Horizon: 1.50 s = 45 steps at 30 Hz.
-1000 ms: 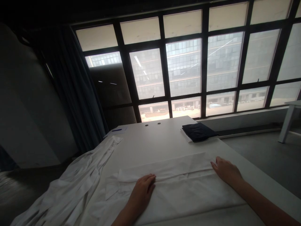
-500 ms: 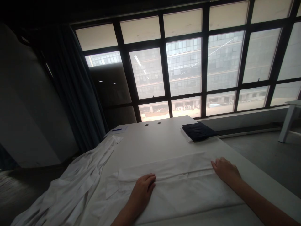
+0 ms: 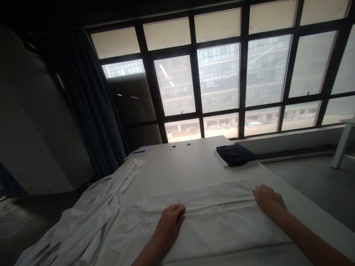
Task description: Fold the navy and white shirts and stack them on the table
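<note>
A white garment (image 3: pixel 216 225) lies spread flat on the white table (image 3: pixel 183 166) in front of me, with a folded strip along its far edge. My left hand (image 3: pixel 169 221) rests palm down on the cloth near the middle of that fold, fingers stretched out. My right hand (image 3: pixel 267 201) lies flat on the fold's right end, fingers extended too. Neither hand holds anything.
A heap of crumpled white cloth (image 3: pixel 83 221) hangs over the table's left side. A folded dark garment on a white one (image 3: pixel 235 155) sits at the far right of the table. A blue pen on paper (image 3: pixel 138 152) lies far left. Large windows stand behind.
Both hands stay flat on the cloth; only the view has shifted slightly.
</note>
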{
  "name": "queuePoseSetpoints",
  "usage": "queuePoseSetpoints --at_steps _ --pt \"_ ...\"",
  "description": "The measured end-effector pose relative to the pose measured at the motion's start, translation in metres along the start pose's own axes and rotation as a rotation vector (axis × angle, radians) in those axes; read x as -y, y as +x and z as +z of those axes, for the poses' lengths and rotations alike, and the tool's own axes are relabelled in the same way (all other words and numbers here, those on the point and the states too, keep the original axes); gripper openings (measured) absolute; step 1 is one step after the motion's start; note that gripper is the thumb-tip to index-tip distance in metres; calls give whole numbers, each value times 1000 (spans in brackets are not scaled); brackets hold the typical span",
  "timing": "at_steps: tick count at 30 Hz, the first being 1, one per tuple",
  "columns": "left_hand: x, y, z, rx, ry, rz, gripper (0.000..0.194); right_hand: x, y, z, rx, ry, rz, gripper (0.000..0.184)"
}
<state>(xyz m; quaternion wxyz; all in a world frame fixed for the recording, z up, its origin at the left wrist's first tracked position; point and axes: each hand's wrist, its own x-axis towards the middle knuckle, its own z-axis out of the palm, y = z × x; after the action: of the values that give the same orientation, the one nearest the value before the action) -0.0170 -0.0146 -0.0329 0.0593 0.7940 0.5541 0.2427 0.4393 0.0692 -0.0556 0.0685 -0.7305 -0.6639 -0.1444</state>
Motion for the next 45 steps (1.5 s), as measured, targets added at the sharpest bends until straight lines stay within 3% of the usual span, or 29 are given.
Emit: queuePoseSetpoints --at_steps 2,4,8,10,14,17,20,23,26,28,30,32,36,45 --pt "-2 1 2 -8 7 6 29 11 -4 -10 -93 21 3 34" --pt "-4 2 5 -18 28 12 28 31 -9 -20 -128 132 -115 35" --pt "-6 1 12 -15 116 4 31 76 -24 -25 59 389 -542 47" --pt "-2 0 12 13 167 -16 36 88 -28 -21 170 437 -614 56" --pt "16 -3 1 136 266 -140 59 76 -21 -8 243 396 -485 65" --pt "27 -3 -8 186 323 -265 80 59 -10 -1 241 296 -324 65" --pt "30 -3 -10 201 362 -315 89 62 -3 -4 205 204 -189 62" --pt "31 -3 -7 206 375 -312 90 93 -2 -20 172 233 -315 61" --pt "31 -3 -5 202 381 -309 90 147 -7 -41 210 370 -554 64" --pt "31 -3 -5 197 378 -307 88 184 -12 -50 218 448 -636 68" --pt "32 -4 -6 194 370 -304 87 212 -16 -51 275 482 -579 72" --pt "33 -5 -6 189 364 -306 86 226 -16 -46 318 483 -498 76" --pt "42 -9 -9 194 363 -329 87 204 -3 -27 329 427 -398 80" --pt "96 -21 -37 219 440 -489 88 69 25 9 260 223 -110 73"
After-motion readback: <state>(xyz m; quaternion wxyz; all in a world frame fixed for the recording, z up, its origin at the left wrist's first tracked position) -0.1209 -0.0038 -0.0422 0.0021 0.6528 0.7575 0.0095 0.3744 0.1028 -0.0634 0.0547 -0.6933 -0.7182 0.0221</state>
